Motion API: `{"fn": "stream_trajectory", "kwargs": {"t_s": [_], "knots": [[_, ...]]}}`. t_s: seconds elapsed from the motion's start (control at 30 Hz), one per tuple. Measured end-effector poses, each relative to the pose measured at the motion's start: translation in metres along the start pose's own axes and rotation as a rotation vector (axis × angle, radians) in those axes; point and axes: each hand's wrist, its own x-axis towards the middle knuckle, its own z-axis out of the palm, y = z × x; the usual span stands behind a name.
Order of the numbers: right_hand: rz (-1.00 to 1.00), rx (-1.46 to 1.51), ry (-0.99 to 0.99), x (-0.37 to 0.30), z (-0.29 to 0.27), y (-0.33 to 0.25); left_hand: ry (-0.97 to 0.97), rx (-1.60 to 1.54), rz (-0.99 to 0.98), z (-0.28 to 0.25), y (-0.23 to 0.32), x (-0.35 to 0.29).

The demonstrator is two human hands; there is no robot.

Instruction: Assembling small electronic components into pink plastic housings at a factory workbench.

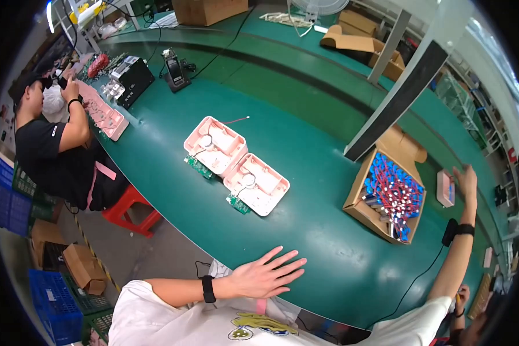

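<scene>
My left hand (269, 275) is palm down over the near edge of the green table, its fingers spread and nothing in them. My right hand (467, 180) is stretched far to the right, beside a pink plastic casing (445, 189) standing past the cardboard box. Its fingers look apart; whether they touch the casing I cannot tell. Two pink casings, one at the left (215, 144) and one at the right (258, 183), lie side by side in mid-table. Each has a round white part inside and a green circuit board, such as this board (238, 203), at its edge.
An open cardboard box (368, 222) holds many blue cylindrical cells with red wires. Behind it rises a metal post (399, 99). A black cable (412, 282) crosses the right side. A co-worker (46, 138) sits at left, near a black device (131, 81) and a small stand (175, 72).
</scene>
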Motion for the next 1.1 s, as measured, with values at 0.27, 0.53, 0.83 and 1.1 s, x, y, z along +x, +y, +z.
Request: {"fn": "stream_trajectory", "kwargs": {"t_s": [0.27, 0.53, 0.83, 1.1], "knots": [[-0.626, 0.166, -0.434, -0.28, -0.029, -0.462, 0.628, -0.584, -0.351, -0.019, 0.086, -0.079], [-0.398, 0.224, -0.523, -0.347, -0.012, -0.58, 0.91, -0.897, -0.855, -0.069, -0.007, -0.195], [-0.136, 0.386, -0.324, -0.376, -0.023, -0.486, 0.382, -1.182, -0.578, -0.062, -0.061, -0.089], [0.103, 0.257, -0.302, -0.383, -0.016, -0.352, 0.034, -0.998, -0.424, -0.025, -0.053, 0.047]]}}
